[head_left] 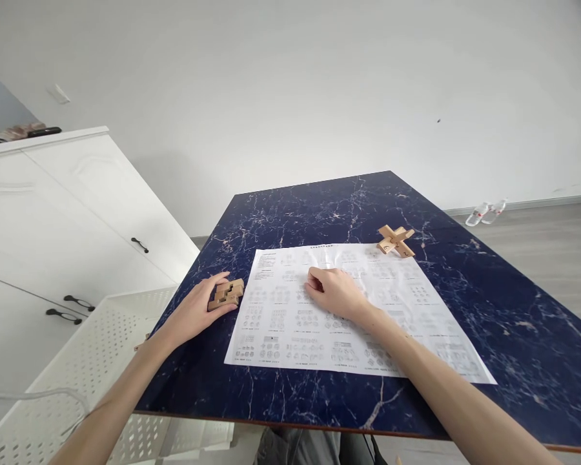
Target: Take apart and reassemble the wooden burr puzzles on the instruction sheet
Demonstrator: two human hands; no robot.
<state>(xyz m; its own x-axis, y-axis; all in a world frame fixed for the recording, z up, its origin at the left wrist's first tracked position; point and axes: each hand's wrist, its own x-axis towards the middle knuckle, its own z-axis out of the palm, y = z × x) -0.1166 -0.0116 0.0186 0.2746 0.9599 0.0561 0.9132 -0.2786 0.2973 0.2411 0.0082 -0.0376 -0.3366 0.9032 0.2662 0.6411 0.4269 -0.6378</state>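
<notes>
My left hand (204,305) lies on the table's left side, its thumb and fingers closed around a small group of notched wooden puzzle pieces (226,294). On a large printed instruction sheet (271,310) with rows of small diagrams rests my right hand (336,290), loosely curled into a fist. Nothing shows in its fingers. At the sheet's upper right corner stands an interlocked wooden puzzle (396,241) in a cross shape, with dark marks on its ends.
The dark blue marbled table (290,213) stands before a white wall. To the left are a white cabinet (77,219) and a perforated white surface (101,342). Two plastic bottles (487,212) are on the floor at right. A light-coloured cable (53,392) runs at lower left.
</notes>
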